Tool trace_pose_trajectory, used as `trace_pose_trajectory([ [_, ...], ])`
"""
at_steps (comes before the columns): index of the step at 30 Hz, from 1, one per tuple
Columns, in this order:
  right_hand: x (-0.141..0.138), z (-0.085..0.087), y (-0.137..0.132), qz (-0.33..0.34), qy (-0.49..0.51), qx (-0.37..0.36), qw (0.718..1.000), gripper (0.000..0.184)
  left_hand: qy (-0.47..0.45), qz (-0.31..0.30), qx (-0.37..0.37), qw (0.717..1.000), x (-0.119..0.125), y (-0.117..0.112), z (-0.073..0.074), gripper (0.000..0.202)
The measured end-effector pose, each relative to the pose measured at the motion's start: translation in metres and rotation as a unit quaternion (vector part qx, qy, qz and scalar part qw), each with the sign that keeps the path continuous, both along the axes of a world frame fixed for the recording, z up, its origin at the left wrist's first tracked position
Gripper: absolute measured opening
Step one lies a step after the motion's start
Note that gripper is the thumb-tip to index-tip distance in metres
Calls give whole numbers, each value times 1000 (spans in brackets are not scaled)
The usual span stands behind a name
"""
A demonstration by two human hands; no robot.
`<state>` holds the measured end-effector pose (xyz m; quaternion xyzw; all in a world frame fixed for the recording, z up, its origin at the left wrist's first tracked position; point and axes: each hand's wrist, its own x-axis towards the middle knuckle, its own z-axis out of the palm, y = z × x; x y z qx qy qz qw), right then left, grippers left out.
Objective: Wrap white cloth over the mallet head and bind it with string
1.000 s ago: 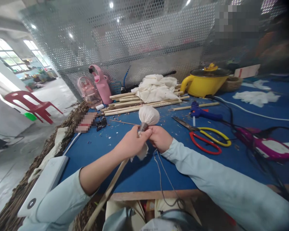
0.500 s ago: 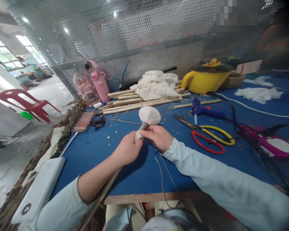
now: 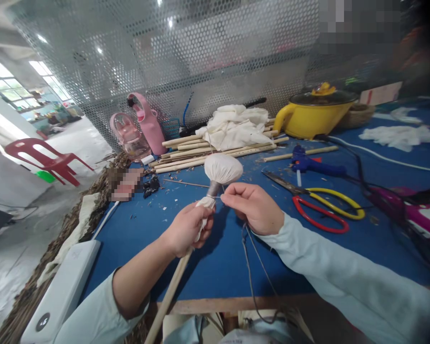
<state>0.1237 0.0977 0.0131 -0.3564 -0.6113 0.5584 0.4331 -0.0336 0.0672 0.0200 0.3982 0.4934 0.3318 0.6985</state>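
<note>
A wooden stick (image 3: 171, 291) slants up from the table's front edge, topped by a round bundle of white cloth (image 3: 223, 168). Grey string (image 3: 214, 189) is wound round the neck beneath the bundle. My left hand (image 3: 191, 227) is closed round the stick and the gathered cloth tail under the winding. Just right of the neck, my right hand (image 3: 254, 205) pinches the string, a short taut length running between fingertips and neck. Loose string (image 3: 249, 267) hangs below my right hand past the table edge.
Scissors (image 3: 318, 205) with red and yellow handles and a blue glue gun (image 3: 317, 165) lie to the right. Behind are wooden sticks (image 3: 186, 162), white cloth (image 3: 236, 126), a yellow pot (image 3: 313, 119) and a pink bottle (image 3: 150, 126). A white power bank (image 3: 64, 286) sits at left.
My right hand has moved right, away from the neck, drawing the string out. My left hand has turned, and more of the stick shows below it.
</note>
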Motion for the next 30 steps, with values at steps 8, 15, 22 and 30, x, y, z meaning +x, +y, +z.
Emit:
trace_pose_trajectory([
  [8,-6,-12,4,-18,-5,-21,1000,37,-112,-17,-43,993,-8,-6,1,11],
  [15,-3,-11,5,31,6,-2,999,35,-237,-134,-160,949,-17,-5,2,15],
  [22,-6,-34,16,179,111,-201,957,44,-244,-131,-224,935,-21,6,-15,20],
  [30,-8,-30,20,118,94,-195,969,43,-6,-7,13,1000,-14,20,-15,33],
])
